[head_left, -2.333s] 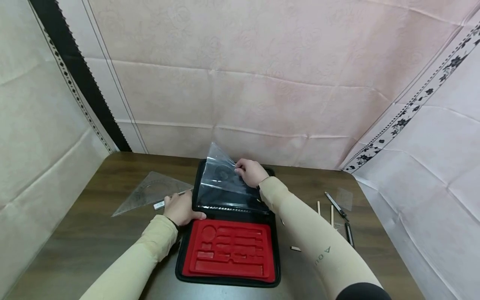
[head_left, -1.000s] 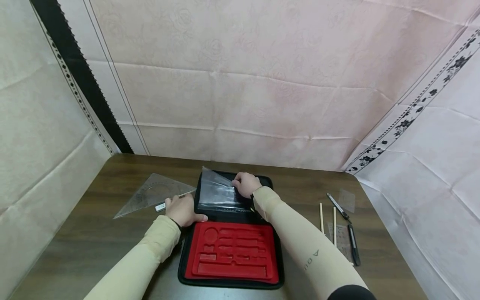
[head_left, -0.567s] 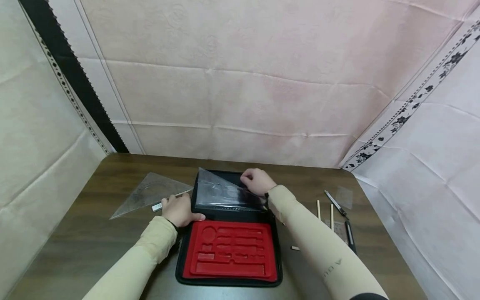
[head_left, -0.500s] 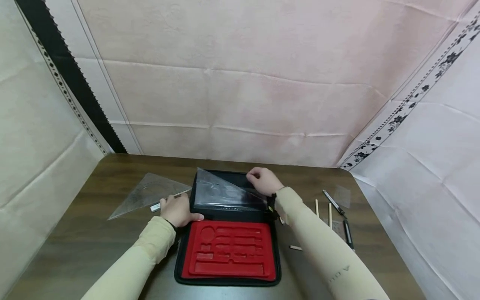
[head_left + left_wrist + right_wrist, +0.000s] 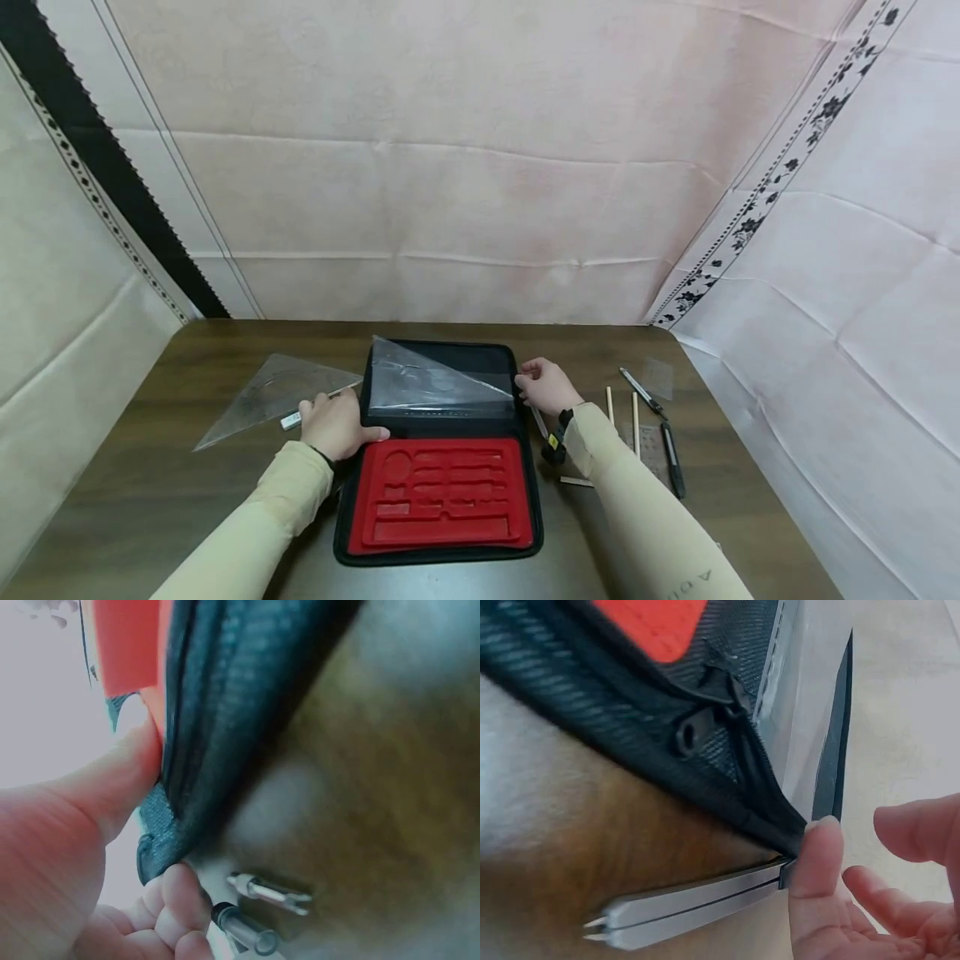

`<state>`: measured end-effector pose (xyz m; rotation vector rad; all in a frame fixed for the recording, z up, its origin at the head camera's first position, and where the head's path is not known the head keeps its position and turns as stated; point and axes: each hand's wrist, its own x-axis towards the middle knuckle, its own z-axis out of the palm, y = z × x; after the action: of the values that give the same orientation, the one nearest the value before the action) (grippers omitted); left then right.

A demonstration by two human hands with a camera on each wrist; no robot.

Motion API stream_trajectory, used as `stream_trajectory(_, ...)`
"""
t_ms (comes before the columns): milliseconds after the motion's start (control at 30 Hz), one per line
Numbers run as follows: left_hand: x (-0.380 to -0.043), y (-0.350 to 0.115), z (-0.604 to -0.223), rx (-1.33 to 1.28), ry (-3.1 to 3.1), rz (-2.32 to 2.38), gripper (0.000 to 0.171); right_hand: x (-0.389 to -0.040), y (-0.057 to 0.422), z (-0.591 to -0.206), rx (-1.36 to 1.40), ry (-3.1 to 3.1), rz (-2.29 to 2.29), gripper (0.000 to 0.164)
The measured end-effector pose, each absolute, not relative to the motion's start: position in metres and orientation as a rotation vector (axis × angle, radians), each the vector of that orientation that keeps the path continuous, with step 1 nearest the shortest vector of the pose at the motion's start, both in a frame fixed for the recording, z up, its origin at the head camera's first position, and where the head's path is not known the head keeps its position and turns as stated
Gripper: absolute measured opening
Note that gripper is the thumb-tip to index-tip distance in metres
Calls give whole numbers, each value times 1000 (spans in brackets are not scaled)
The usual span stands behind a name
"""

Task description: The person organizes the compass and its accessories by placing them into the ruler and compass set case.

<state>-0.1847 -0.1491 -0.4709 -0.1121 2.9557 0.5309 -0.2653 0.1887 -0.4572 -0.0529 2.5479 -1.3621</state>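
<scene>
A black zip case point(image 5: 453, 430) lies open on the table, with a moulded red tray point(image 5: 442, 492) in its near half. Across the lid is a clear plastic pocket point(image 5: 431, 387) with a slanted upper edge. My left hand point(image 5: 332, 425) grips the case's left side near the fold. In the left wrist view the thumb point(image 5: 131, 754) lies inside by the tray and the fingers curl beneath the edge. At the lid's right edge is my right hand point(image 5: 550, 388); one fingertip point(image 5: 821, 840) touches the black rim, the other fingers spread apart.
A clear set square point(image 5: 273, 398) and a small white block point(image 5: 291, 421) lie left. Right of the case are silver dividers point(image 5: 690, 907), a compass point(image 5: 641, 392), a black pen-like tool point(image 5: 672, 460) and wooden sticks point(image 5: 636, 423). Small metal part point(image 5: 270, 891), tube point(image 5: 244, 930) near left fingers.
My right hand has let go of the clear plastic pocket, which now lies down against the lid, and moved right to the lid's edge. The left hand keeps its hold.
</scene>
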Motion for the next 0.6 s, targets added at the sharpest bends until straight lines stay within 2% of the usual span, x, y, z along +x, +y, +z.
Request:
stream_trajectory(167, -180, -148, -470, -111, 2955, 547, 77, -271, 185, -461, -95, 2656, -1240, 36)
stream_trajectory(333, -176, -150, -468, -53, 2971, 580, 71, -272, 188, -467, -165, 2803, -1005, 33)
stream_trajectory(600, -173, -152, -466, -42, 2992, 570, 73, -280, 180, -471, -107, 2809, -1127, 38)
